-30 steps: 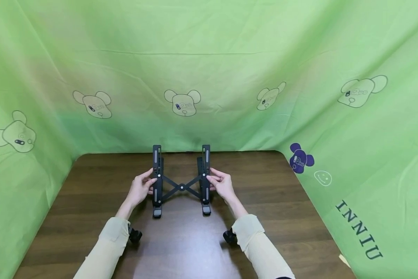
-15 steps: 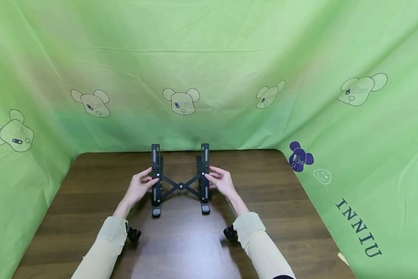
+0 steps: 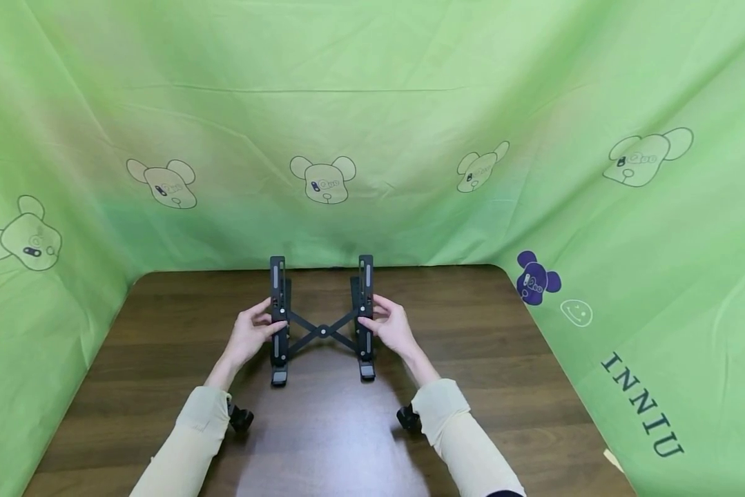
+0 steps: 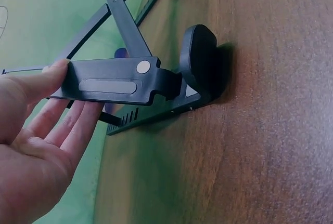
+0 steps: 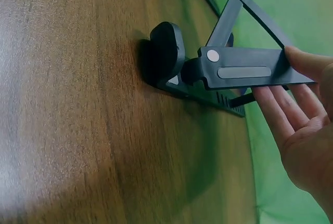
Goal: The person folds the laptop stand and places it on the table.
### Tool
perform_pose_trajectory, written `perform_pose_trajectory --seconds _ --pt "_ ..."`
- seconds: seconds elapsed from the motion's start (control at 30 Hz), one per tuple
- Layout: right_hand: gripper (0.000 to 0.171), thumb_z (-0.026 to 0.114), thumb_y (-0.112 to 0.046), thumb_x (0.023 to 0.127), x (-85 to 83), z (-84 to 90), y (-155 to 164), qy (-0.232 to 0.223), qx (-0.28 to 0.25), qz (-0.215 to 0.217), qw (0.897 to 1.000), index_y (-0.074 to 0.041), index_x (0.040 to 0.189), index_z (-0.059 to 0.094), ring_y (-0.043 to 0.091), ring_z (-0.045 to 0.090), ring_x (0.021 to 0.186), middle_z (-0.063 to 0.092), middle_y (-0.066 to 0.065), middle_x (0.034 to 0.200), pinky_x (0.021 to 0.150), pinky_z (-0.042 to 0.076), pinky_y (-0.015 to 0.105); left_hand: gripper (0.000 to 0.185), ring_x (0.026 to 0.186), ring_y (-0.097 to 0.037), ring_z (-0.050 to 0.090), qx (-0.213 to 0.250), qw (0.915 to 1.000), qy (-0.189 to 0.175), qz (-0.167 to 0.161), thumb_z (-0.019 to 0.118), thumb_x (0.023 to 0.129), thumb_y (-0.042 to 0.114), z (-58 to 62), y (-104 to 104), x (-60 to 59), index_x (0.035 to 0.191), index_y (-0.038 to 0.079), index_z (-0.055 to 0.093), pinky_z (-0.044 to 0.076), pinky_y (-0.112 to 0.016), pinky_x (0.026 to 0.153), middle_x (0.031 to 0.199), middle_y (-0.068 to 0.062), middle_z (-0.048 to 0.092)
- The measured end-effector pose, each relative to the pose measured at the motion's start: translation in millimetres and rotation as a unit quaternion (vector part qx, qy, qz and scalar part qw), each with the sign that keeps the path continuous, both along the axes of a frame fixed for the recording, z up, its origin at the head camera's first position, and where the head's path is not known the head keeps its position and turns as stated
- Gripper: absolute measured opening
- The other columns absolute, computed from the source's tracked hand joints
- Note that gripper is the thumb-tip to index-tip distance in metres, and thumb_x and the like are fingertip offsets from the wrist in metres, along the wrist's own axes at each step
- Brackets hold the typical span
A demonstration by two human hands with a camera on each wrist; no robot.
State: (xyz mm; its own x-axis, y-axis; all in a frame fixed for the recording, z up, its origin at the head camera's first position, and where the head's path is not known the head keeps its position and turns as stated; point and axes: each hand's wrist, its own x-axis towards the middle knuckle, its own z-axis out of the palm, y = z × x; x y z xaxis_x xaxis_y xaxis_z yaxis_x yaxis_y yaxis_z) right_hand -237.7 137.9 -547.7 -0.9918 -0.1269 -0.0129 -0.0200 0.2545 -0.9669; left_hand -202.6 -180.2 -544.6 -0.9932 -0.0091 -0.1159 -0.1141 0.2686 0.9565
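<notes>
Head view, stand: your black folding stand (image 3: 322, 324) sits on the brown wooden surface (image 3: 471, 359), near its far edge, its two rails joined by a crossed brace.
Head view, left hand: your left hand (image 3: 248, 338) meets the outer side of the left rail, thumb on top and fingers (image 3: 262, 330) beneath.
Head view, right hand: your right hand (image 3: 393, 328) mirrors it on the right rail.
Head view, surroundings: a green cloth (image 3: 372, 124) printed with bear heads walls the surface on three sides; nothing lies between you and the stand. Only this view shows both rails and both hands together.

Left wrist view, stand: you see the left rail's upper arm (image 4: 112, 81) side-on, lifted above its base strip, with the rounded front stop (image 4: 200, 60) resting on the surface.
Left wrist view, fingers: your thumb tip presses the arm's end from above, while your fingers (image 4: 67, 128) lie nearly straight and slightly apart under it, not curled round it.

Right wrist view, stand: the right rail's upper arm (image 5: 244, 68) shows the same raised pose, its front stop (image 5: 166, 52) on the surface.
Right wrist view, fingers: your fingertip touches the arm's end; the other fingers (image 5: 273, 112) stretch straight below it, spread a little, cradling rather than clamping.
</notes>
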Motion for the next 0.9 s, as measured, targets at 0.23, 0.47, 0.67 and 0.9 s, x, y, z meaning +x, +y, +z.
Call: perform_pose_trajectory --seconds 0.23,0.47,0.67,0.9 --pt "0.062 0.081 0.007 0.093 0.7 -1.4 0.0 -0.001 0.006 -0.016 1.000 0.009 0.151 0.059 0.001 0.066 0.062 0.079 0.034 0.115 0.057 0.052 0.018 0.071 0.076 -0.001 0.064 -0.004 0.9997 -0.011 0.021 0.078 0.100 0.001 4.1 6.6 1.8 0.164 -0.003 0.046 0.056 -0.017 0.069 0.091 -0.008 0.080" --pt "0.062 0.081 0.006 0.093 2.8 1.6 -1.8 0.004 0.006 -0.025 1.000 0.009 0.151 0.059 0.004 0.070 0.068 0.079 0.034 0.115 0.062 0.055 0.016 0.071 0.077 -0.002 0.064 -0.020 0.9994 -0.002 0.030 0.078 0.100 0.002 5.6 11.9 3.2 0.163 -0.003 0.046 0.053 -0.015 0.071 0.096 -0.017 0.080" --pt "0.061 0.082 0.006 0.092 3.3 0.1 -1.8 0.012 0.011 -0.026 1.000 0.009 0.150 0.061 0.015 0.078 0.076 0.079 0.034 0.115 0.069 0.057 0.014 0.071 0.081 -0.003 0.063 -0.029 0.9991 -0.008 0.031 0.080 0.100 0.006 3.3 14.5 3.2 0.163 -0.002 0.047 0.051 -0.012 0.075 0.100 -0.019 0.079" --pt "0.061 0.082 0.007 0.092 3.6 -0.6 -1.8 0.020 0.010 -0.020 1.000 0.009 0.149 0.061 0.019 0.079 0.076 0.079 0.033 0.113 0.068 0.057 0.014 0.071 0.083 -0.004 0.064 -0.028 0.9991 -0.006 0.032 0.079 0.100 0.005 2.7 17.7 3.1 0.163 -0.001 0.047 0.052 -0.014 0.077 0.101 -0.018 0.080"
